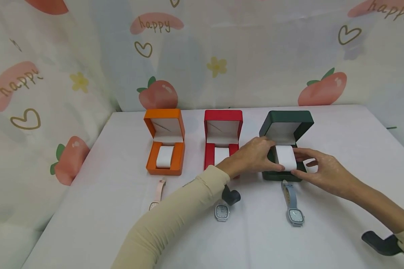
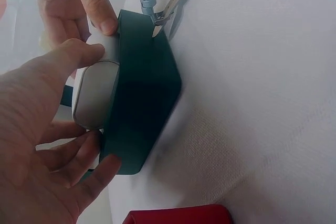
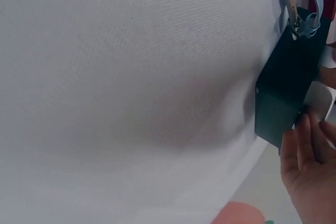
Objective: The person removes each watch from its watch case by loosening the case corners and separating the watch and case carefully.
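Note:
An opened green watch box (image 1: 286, 127) stands at the back right, with a white watch cushion (image 1: 286, 158) in its base. From the left, my left hand (image 1: 254, 157) grips the cushion, its thumb on the front edge and the fingers behind. The right hand (image 1: 330, 172) holds the cushion's right end between thumb and fingers. In the left wrist view the cushion (image 2: 94, 95) rises above the rim of the green base (image 2: 144, 93), with both thumbs on its near side. Just in front of the box lies a light blue strap watch (image 1: 295, 216).
An orange watch box (image 1: 165, 171) and a red watch box (image 1: 223, 115) stand open to the left, each with a white cushion. A pink strap watch (image 1: 159, 190) and a watch with a pale case (image 1: 222, 212) lie before them, partly behind the left sleeve (image 1: 175, 213).

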The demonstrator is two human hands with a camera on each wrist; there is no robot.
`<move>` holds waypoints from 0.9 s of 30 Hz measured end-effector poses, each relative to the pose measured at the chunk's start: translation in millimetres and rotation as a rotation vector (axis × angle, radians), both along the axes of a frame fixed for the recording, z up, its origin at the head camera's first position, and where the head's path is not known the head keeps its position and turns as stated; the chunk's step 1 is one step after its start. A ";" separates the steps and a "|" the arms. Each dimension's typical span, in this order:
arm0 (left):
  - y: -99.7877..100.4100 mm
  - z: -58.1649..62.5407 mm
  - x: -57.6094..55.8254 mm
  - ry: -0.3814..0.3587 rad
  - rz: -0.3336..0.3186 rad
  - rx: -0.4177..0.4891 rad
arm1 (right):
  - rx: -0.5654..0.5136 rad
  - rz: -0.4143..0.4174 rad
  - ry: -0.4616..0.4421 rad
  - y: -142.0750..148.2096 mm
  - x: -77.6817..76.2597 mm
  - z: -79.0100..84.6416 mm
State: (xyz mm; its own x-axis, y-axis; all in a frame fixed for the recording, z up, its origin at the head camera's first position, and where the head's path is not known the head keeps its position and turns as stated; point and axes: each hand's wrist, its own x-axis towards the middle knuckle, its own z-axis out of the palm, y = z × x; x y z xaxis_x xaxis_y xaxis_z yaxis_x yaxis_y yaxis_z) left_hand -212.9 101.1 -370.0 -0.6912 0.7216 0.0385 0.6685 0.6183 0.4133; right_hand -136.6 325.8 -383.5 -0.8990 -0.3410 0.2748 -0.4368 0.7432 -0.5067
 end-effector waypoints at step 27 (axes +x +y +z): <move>5.6 -2.6 7.0 0.084 0.064 -0.211 | 0.106 -0.012 -0.058 -9.3 -3.9 -0.8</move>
State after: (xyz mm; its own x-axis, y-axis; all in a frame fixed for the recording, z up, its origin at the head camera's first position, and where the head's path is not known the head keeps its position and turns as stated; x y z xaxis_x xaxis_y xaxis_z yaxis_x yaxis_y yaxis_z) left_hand -205.8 106.7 -372.6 -0.7363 0.6748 -0.0496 0.6520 0.7272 0.2147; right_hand -140.6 316.5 -384.3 -0.9163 -0.3549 0.1856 -0.4003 0.7986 -0.4494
